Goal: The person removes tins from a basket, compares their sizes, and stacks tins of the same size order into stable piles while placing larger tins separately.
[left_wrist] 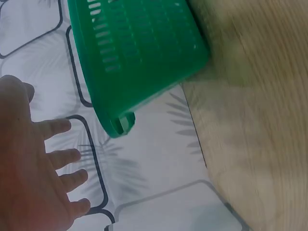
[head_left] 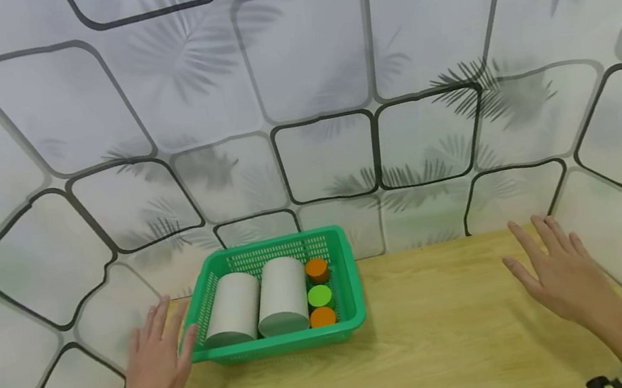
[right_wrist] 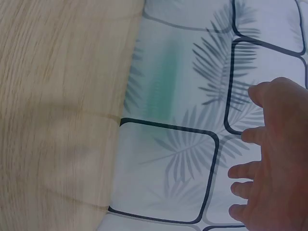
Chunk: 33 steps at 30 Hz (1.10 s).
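Note:
A green plastic basket (head_left: 287,343) with mesh sides sits at the back of the wooden table, left of centre. Inside it lie two white cylinders (head_left: 234,306), side by side. Along the basket's right side are an orange round lid (head_left: 317,270), a light green one (head_left: 320,297) and another orange one (head_left: 323,317). My left hand (head_left: 157,364) hovers with fingers spread at the basket's left side; in the left wrist view the fingers are apart from the basket's green wall (left_wrist: 139,53). My right hand (head_left: 565,275) is held above the table's right part, fingers extended, nothing in it.
The wooden tabletop (head_left: 434,338) extends in front of and to the right of the basket. Behind and on both sides stand walls (head_left: 311,50) covered in a white pattern of grey and black outlines and leaves.

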Each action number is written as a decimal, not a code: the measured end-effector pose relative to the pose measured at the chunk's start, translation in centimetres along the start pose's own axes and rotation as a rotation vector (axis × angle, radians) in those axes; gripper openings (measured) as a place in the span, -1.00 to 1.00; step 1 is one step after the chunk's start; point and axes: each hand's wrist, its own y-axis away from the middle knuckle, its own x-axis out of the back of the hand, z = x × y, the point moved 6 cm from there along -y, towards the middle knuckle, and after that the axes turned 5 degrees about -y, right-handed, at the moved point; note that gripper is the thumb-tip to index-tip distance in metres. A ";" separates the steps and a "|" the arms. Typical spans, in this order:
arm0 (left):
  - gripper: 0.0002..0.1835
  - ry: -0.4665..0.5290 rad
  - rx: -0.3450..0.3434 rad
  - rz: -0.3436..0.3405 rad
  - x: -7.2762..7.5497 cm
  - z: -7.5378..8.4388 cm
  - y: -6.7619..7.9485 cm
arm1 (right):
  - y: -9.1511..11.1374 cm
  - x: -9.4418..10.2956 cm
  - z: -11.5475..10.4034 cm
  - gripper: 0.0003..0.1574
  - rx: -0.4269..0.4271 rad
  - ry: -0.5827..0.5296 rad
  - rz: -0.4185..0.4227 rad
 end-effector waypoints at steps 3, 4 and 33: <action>-0.44 0.016 -0.037 0.069 -0.2 0.9 0.4 | 0.2 0.3 -0.3 -0.18 0.002 -0.024 0.016; -0.45 0.022 -0.048 0.092 -0.4 1.1 0.6 | 0.2 0.4 -0.5 -0.18 0.004 -0.032 0.022; -0.80 0.226 -0.132 0.268 -2.7 6.0 3.1 | 0.4 -1.2 -4.5 -0.22 0.021 -0.270 0.088</action>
